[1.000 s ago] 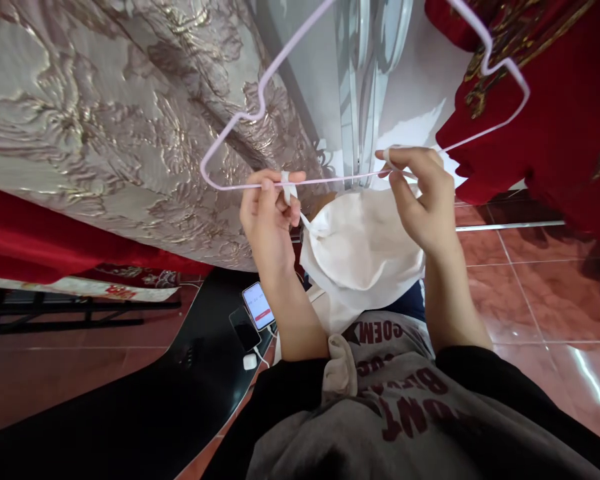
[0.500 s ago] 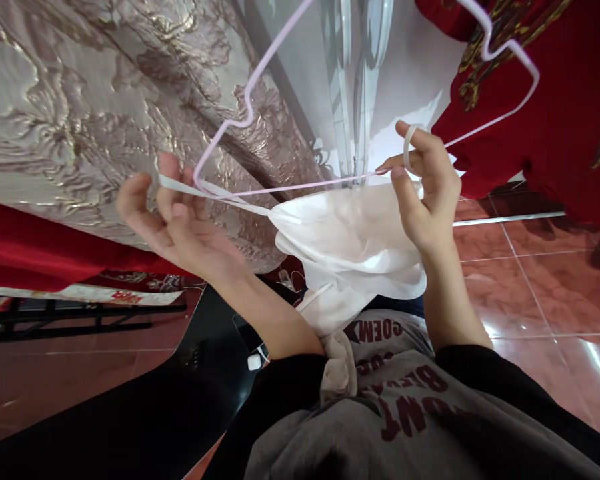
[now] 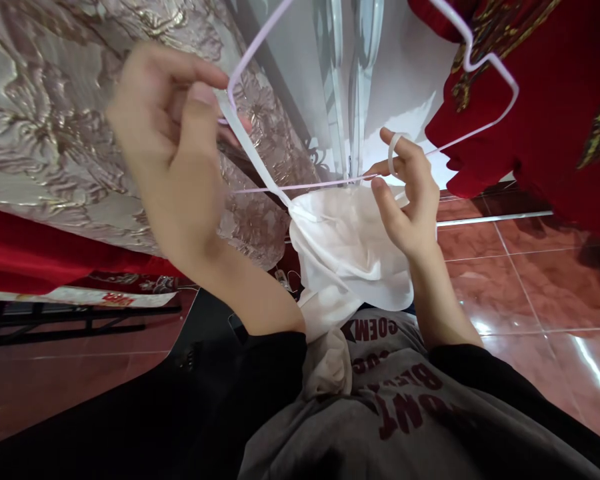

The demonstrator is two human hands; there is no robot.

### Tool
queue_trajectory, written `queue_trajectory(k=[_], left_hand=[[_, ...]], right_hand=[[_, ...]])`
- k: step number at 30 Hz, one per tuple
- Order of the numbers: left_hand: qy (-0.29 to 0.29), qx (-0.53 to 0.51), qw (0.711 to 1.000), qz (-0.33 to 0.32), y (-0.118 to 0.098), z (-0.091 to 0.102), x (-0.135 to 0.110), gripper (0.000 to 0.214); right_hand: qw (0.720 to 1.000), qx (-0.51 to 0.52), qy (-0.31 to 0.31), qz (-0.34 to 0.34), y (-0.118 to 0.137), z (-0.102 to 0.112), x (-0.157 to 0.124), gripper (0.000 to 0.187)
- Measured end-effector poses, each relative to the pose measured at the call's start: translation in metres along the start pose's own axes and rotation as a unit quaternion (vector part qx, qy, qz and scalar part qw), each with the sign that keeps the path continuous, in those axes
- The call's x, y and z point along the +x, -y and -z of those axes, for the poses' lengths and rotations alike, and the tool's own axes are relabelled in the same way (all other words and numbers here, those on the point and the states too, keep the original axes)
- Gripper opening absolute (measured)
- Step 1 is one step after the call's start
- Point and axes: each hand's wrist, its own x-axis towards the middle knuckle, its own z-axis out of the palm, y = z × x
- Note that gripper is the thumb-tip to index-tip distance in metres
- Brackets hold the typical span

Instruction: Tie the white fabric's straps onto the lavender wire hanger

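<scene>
A pale lilac clothes hanger (image 3: 325, 183) is held in front of me, its thin bottom bar running roughly level. Below the bar hangs a white garment (image 3: 350, 240) with thin straps. My left hand (image 3: 175, 127), slightly blurred, pinches one white strap (image 3: 253, 152) at the hanger's left corner, and that strap is drawn taut up from the cloth. My right hand (image 3: 410, 190) grips the bar between thumb and a finger. The other strap (image 3: 393, 153) loops around a raised finger of that hand.
Embossed pinkish fabric (image 3: 55, 120) hangs on the left, and red cloth with gold trim (image 3: 545, 120) on the right. A black surface (image 3: 200, 333) lies at lower left, beside a black rack (image 3: 70, 320). Reddish tiles (image 3: 520, 280) cover the floor.
My left hand has risen and turned toward the hanger's left corner, pulling the strap more steeply upward. The hanger and my right hand have shifted slightly left in view.
</scene>
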Motion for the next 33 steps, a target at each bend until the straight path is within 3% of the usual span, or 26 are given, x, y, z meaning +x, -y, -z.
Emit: queue_trajectory(k=[2, 3, 4, 6, 10, 11, 13, 18, 20, 24, 25, 27, 29, 33], left_hand=[[0.145, 0.048, 0.988, -0.037, -0.004, -0.009, 0.000, 0.020], [0.178, 0.050, 0.981, -0.056, -0.003, -0.012, 0.000, 0.026], [0.166, 0.037, 0.983, -0.073, -0.001, -0.016, -0.001, 0.033], [0.083, -0.013, 0.994, -0.076, 0.010, -0.019, -0.004, 0.041], [-0.076, -0.162, 0.984, -0.018, 0.044, -0.018, -0.028, 0.035], [-0.076, -0.193, 0.978, 0.008, 0.052, -0.018, -0.037, 0.029], [-0.018, -0.220, 0.973, 0.060, 0.064, -0.019, -0.055, 0.028], [0.051, -0.219, 0.974, 0.013, 0.076, -0.025, -0.077, 0.032], [0.066, -0.208, 0.976, 0.009, 0.076, -0.024, -0.076, 0.034], [0.097, -0.197, 0.975, 0.017, 0.076, -0.022, -0.073, 0.037], [0.100, -0.199, 0.975, 0.016, 0.077, -0.022, -0.072, 0.037], [0.097, -0.206, 0.974, 0.015, 0.078, -0.023, -0.071, 0.039], [0.094, -0.216, 0.972, 0.020, 0.080, -0.024, -0.071, 0.040], [0.097, -0.225, 0.969, 0.038, 0.083, -0.023, -0.070, 0.037]], right_hand=[[1.000, 0.007, 0.005, 0.007, -0.004, 0.001, 0.000, 0.048], [1.000, 0.009, 0.008, 0.010, -0.006, 0.002, 0.000, 0.049], [1.000, 0.009, 0.009, 0.012, -0.008, 0.003, 0.000, 0.050], [1.000, 0.013, 0.005, 0.012, -0.009, 0.003, 0.000, 0.052], [0.999, 0.034, -0.004, -0.028, -0.003, -0.003, -0.001, 0.055], [0.998, 0.037, -0.003, -0.043, -0.001, -0.004, -0.002, 0.057], [0.997, 0.034, 0.003, -0.065, 0.003, -0.007, -0.003, 0.059], [0.996, 0.062, -0.009, -0.061, 0.012, -0.010, 0.001, 0.052], [0.992, 0.099, -0.065, -0.040, 0.009, -0.007, 0.005, 0.047], [0.943, 0.116, -0.311, 0.022, -0.026, 0.023, 0.018, 0.035], [0.938, 0.115, -0.328, 0.013, -0.040, 0.037, 0.021, 0.036], [0.934, 0.113, -0.339, 0.003, -0.065, 0.066, 0.029, 0.047], [0.938, 0.091, -0.335, -0.028, -0.081, 0.092, 0.038, 0.044], [0.966, 0.063, -0.250, -0.016, -0.071, 0.115, 0.057, 0.046]])
